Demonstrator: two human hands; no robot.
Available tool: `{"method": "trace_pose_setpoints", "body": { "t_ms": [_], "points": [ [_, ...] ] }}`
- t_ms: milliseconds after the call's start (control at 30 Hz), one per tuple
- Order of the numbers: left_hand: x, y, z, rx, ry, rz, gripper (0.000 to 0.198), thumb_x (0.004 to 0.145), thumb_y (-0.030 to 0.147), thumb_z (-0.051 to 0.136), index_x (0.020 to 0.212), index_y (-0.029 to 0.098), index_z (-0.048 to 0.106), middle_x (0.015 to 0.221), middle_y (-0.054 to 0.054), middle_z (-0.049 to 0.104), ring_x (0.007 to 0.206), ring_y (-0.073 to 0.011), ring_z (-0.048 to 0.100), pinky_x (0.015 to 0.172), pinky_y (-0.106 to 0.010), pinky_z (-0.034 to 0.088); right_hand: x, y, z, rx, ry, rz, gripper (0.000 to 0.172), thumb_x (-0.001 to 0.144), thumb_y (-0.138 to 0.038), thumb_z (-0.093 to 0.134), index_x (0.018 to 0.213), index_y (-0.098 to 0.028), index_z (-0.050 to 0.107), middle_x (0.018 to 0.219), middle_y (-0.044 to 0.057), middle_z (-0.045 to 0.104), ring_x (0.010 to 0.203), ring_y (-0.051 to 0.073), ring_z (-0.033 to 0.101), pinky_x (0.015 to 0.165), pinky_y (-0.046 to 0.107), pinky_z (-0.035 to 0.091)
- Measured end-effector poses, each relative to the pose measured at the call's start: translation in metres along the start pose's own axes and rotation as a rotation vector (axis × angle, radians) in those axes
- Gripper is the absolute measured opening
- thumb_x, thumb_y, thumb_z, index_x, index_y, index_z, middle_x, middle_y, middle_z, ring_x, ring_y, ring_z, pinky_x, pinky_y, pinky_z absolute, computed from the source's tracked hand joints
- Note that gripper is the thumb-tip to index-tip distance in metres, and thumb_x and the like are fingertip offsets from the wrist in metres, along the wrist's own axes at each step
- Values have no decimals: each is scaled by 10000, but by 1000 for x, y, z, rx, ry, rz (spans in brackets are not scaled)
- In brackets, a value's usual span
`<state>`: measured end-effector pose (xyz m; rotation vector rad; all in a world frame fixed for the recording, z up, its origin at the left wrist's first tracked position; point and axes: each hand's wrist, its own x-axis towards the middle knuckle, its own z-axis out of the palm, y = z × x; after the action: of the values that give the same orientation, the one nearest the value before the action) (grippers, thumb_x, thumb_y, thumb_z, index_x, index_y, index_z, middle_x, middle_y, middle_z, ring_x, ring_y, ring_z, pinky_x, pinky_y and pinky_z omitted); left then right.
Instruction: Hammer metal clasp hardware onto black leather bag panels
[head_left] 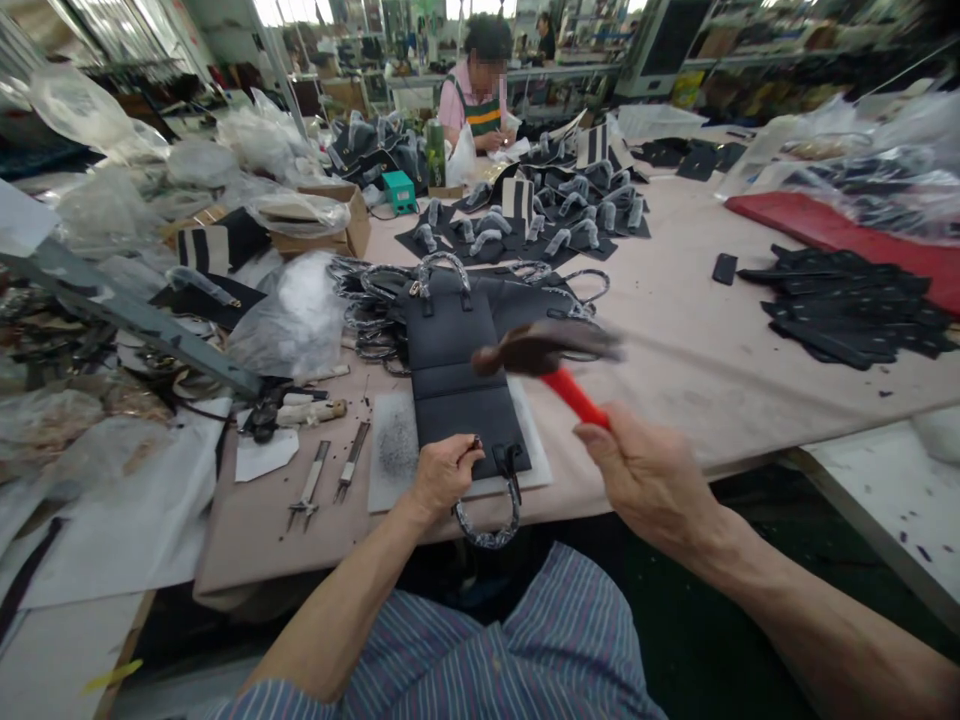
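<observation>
My right hand (649, 475) grips a hammer (574, 395) by its red handle, the head blurred and raised over the black bag panel (454, 345). That panel lies lengthwise on a pale slab (391, 465) near the table's front edge. My left hand (442, 472) rests on the panel's near end, its fingers pinched together. A small dark tip shows at the fingertips, too little to name. Beside it, a plastic-wrapped bag handle (491, 540) hangs over the edge. At the panel's far end a second wrapped handle (442, 262) stands up.
Left of the slab lie two pronged metal tools (352, 462) (309, 490). Behind the panel is a pile of black bag pieces (375, 310). Black strips (855, 305) lie on the right. A co-worker (480, 95) sits across the table. Plastic bags (289, 315) crowd the left.
</observation>
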<state>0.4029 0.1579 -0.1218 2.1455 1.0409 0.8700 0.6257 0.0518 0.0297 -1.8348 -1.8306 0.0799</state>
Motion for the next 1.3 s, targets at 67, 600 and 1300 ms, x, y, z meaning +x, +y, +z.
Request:
{"method": "trace_pose_setpoints", "body": {
  "t_ms": [67,600,1300],
  "points": [
    [0,0,0,0,2,-4,117,929,187,614,876,209,716,895,-26,769,808,-156,715,809,-264,549,-2,-2,2,30,102,52,469,1075,-553,229,792,-249,446,580,2,472,482,163,414,519,305,274],
    [-2,1,0,-24,8,7,96,933,185,618,901,201,707,901,-28,768,799,-149,716,791,-264,558,-15,127,75,-194,-413,466,328,1037,-358,383,888,-166,604,792,110,657,733,247,635,657,328,438],
    [29,-17,-30,-648,370,-598,474,742,596,739,873,167,586,734,-1,657,641,-167,707,605,-262,565,-14,42,150,117,-48,-134,373,1036,-252,402,1311,-166,638,1381,136,583,1277,320,513,1096,539,419]
  ]
}}
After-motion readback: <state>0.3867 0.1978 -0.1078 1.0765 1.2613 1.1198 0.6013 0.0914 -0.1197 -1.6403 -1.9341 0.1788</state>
